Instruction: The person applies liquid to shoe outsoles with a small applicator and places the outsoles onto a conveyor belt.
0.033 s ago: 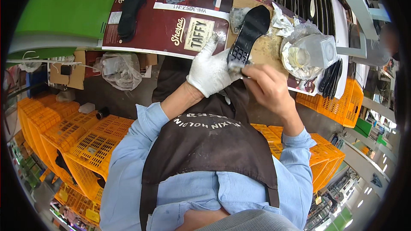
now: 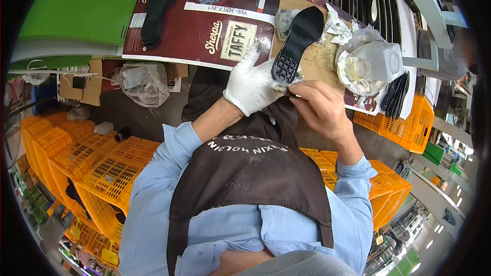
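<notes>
A glossy black shoe sole (image 2: 298, 41) points away from me, its gridded heel end nearest. My left hand (image 2: 250, 86), in a white glove smudged dark at the thumb, supports the heel from below with the thumb spread away. Close by, my bare right hand (image 2: 322, 105) pinches a small brush (image 2: 281, 88), its pale tip by the gloved fingers just below the heel. Most of the brush's handle is hidden in my fingers. At the far left lies another dark sole (image 2: 155, 20) on the printed maroon cardboard (image 2: 189, 41).
A stained cardboard sheet (image 2: 307, 66) lies beneath the sole. To its right stand a clear plastic cup (image 2: 383, 61), a plastic-wrapped container (image 2: 355, 69) and crumpled paper (image 2: 336, 26). Black strips (image 2: 395, 94) hang at the right edge. Orange crates (image 2: 115, 168) flank me.
My right hand and the brush have shifted slightly down, away from the heel, so its gridded end shows more fully. The sole and my left hand have barely moved.
</notes>
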The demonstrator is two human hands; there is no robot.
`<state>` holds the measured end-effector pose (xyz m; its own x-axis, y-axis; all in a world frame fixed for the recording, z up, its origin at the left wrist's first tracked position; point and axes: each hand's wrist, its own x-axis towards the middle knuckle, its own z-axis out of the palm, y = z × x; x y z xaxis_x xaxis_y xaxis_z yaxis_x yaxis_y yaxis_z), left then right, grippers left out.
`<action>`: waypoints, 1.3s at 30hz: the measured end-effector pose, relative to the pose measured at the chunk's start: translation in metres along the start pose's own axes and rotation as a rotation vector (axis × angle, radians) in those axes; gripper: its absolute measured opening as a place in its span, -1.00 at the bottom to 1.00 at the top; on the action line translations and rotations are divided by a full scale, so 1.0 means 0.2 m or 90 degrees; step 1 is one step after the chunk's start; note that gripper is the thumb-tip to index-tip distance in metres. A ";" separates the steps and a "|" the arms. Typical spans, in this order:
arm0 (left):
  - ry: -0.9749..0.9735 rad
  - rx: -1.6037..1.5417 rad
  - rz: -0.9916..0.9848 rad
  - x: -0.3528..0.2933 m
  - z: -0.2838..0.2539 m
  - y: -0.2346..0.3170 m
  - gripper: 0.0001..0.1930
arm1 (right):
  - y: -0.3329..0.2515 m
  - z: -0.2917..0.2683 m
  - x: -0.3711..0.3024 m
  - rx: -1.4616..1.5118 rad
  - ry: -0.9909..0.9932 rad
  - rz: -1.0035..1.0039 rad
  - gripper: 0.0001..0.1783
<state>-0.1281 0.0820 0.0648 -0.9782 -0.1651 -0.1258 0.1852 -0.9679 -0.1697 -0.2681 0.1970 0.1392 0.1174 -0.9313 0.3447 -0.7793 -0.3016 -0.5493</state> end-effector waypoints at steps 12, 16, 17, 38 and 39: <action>-0.009 -0.075 -0.006 0.03 -0.03 -0.03 -0.11 | 0.09 0.04 0.04 -0.131 0.132 0.059 -0.70; 0.037 0.026 -0.030 0.05 -0.05 -0.01 -0.09 | 0.07 0.12 0.02 -0.112 0.090 -0.044 -0.70; 0.045 0.053 -0.043 0.05 -0.06 -0.01 -0.08 | 0.03 0.13 0.00 -0.072 0.069 -0.065 -0.68; -0.035 0.017 -0.082 0.06 -0.08 -0.01 -0.20 | 0.00 0.00 -0.01 0.153 0.114 0.223 -0.80; -0.058 -0.063 -0.047 0.05 -0.10 -0.03 -0.30 | 0.03 0.02 0.01 0.176 0.166 0.327 -0.81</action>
<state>-0.1380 0.0909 0.0445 -0.9931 -0.1155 -0.0214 0.1169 -0.9554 -0.2711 -0.2701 0.1917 0.1337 -0.4103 -0.9012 0.1398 -0.5040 0.0964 -0.8583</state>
